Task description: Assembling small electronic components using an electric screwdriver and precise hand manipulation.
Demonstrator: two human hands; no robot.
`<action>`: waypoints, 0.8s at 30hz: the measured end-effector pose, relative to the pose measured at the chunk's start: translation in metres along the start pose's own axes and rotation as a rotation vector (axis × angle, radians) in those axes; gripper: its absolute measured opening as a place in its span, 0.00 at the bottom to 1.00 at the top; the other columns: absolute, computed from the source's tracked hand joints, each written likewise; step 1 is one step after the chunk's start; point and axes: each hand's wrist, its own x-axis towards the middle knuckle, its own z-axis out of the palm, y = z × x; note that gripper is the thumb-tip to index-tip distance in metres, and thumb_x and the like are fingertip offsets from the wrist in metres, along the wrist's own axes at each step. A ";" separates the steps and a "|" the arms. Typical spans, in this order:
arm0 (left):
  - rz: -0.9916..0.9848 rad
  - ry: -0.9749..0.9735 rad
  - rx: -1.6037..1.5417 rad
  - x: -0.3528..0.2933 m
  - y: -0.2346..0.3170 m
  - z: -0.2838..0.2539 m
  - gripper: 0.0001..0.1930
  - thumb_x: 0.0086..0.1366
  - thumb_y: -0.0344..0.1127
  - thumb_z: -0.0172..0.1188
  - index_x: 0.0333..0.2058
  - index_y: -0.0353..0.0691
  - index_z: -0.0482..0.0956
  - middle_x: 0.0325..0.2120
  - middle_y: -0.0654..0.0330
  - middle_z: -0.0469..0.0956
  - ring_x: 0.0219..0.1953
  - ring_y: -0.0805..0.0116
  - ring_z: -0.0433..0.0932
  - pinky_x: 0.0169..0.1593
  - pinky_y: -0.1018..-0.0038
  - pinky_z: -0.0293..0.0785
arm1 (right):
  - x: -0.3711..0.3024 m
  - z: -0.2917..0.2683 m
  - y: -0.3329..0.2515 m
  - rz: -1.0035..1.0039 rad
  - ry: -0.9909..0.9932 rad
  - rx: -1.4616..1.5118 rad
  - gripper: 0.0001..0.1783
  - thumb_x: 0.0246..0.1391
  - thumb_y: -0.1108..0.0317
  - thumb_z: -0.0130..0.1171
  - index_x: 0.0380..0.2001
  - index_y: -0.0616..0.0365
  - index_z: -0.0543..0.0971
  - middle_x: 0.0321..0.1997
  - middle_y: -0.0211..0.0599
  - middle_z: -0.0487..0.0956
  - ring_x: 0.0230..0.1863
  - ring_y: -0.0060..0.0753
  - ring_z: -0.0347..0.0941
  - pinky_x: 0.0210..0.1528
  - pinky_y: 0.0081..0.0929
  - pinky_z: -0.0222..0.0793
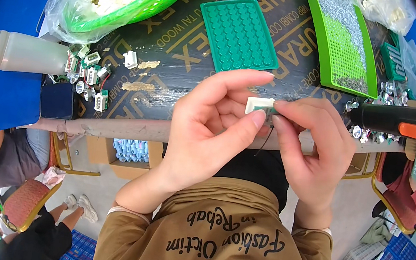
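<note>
Over the table's near edge, my left hand (pixel 203 129) pinches a small white plastic housing (pixel 256 104) between thumb and fingers. A bit of green, apparently a circuit board, shows on the housing, and a thin dark wire (pixel 268 139) hangs below it. My right hand (pixel 316 144) closes thumb and fingertips on the housing's right end; the fingertips hide exactly what they grip there. Just beyond my hands lies a green tray (pixel 239 35) with rows of round wells. A similar loose white housing (pixel 130 59) rests on the table to the left.
A bright green basket (pixel 144 14) lined with plastic holds many white parts at far left. Small assemblies (pixel 89 75) lie beside a translucent bottle (pixel 26 55). At right are a lime-green perforated tray (pixel 350 70) of small metal pieces and a black-and-orange tool (pixel 398 121). Other people sit nearby.
</note>
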 end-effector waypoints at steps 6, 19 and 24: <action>0.021 0.009 -0.032 0.000 -0.006 0.003 0.15 0.54 0.18 0.52 0.43 0.29 0.68 0.34 0.60 0.71 0.34 0.78 0.73 0.36 0.85 0.72 | -0.004 0.003 -0.001 0.086 0.051 0.076 0.11 0.35 0.84 0.57 0.26 0.61 0.75 0.21 0.34 0.72 0.17 0.22 0.66 0.16 0.17 0.61; 0.068 -0.004 0.085 0.000 -0.007 -0.002 0.13 0.52 0.18 0.53 0.39 0.29 0.71 0.33 0.61 0.68 0.32 0.78 0.73 0.33 0.86 0.71 | -0.004 0.004 0.000 0.075 0.061 0.103 0.10 0.35 0.84 0.58 0.26 0.63 0.75 0.20 0.34 0.73 0.17 0.22 0.65 0.16 0.16 0.60; 0.044 0.020 0.047 -0.001 -0.004 0.000 0.18 0.53 0.18 0.53 0.45 0.31 0.66 0.30 0.61 0.69 0.31 0.77 0.74 0.32 0.84 0.72 | -0.004 0.005 0.002 0.044 0.036 0.094 0.10 0.35 0.83 0.58 0.26 0.63 0.75 0.22 0.34 0.73 0.17 0.23 0.65 0.16 0.16 0.60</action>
